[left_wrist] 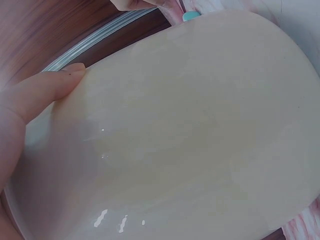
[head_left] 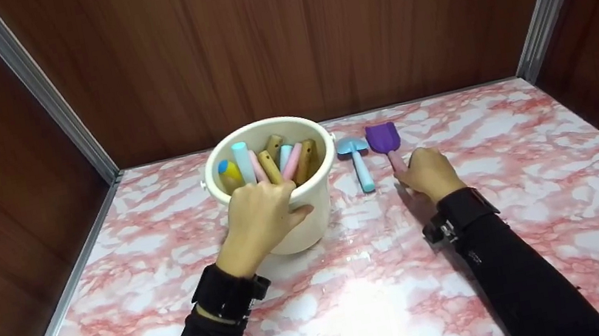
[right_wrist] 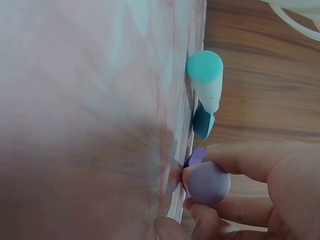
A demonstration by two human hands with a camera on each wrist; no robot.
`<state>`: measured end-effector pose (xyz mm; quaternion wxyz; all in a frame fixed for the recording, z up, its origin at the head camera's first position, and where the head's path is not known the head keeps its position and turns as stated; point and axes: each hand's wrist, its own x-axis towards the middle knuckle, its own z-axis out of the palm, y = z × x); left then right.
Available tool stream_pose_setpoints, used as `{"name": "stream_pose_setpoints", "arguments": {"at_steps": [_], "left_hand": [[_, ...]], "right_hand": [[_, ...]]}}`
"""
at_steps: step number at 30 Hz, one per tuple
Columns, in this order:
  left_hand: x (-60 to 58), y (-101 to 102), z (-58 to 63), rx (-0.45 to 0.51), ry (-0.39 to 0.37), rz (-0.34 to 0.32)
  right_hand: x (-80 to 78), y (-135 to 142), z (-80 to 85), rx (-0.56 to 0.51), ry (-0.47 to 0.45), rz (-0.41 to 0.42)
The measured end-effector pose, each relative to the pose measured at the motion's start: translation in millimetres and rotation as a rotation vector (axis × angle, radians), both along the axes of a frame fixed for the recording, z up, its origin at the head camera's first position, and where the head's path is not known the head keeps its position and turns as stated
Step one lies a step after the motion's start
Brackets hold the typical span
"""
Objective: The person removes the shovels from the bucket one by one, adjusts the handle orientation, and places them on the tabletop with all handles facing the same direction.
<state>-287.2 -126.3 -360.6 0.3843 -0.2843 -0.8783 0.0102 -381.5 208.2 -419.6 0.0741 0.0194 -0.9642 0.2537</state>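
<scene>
A cream bucket (head_left: 308, 216) stands on the table, filled with handled tools whose blue, pink and brown handles (head_left: 270, 167) stick up. My left hand (head_left: 261, 214) grips its near rim, thumb outside against the wall, as the left wrist view also shows. To the right, my right hand (head_left: 430, 173) pinches the pink handle of a purple toy shovel (head_left: 383, 138), which lies on the table with its blade pointing away. In the right wrist view the thumb and fingers close around the handle's round lilac end (right_wrist: 209, 183). Left of it lies a light blue toy shovel (head_left: 362, 172).
The table (head_left: 527, 202) has a pink and white marbled top. Brown wood-grain panels (head_left: 312, 30) enclose it at the back and both sides, with metal strips (head_left: 46, 95) at the corners.
</scene>
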Motion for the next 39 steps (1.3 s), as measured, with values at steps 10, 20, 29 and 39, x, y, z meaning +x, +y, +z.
{"name": "stream_pose_setpoints", "arguments": {"at_steps": [10,20,29,39], "left_hand": [[0.5,0.6,0.5,-0.005,-0.004,0.005],[0.5,0.5,0.3,0.004,0.011,-0.004],[0.3,0.4,0.0,0.002,-0.002,-0.006],[-0.2,0.2,-0.6,0.003,0.006,-0.007]], "right_hand": [[-2.1,1.0,-1.3,-0.001,0.018,0.000],[-0.6,0.9,0.8,-0.002,0.001,0.014],[-0.5,1.6,0.3,-0.017,-0.019,0.021],[0.0,2.8,1.0,-0.025,-0.035,0.020]]}}
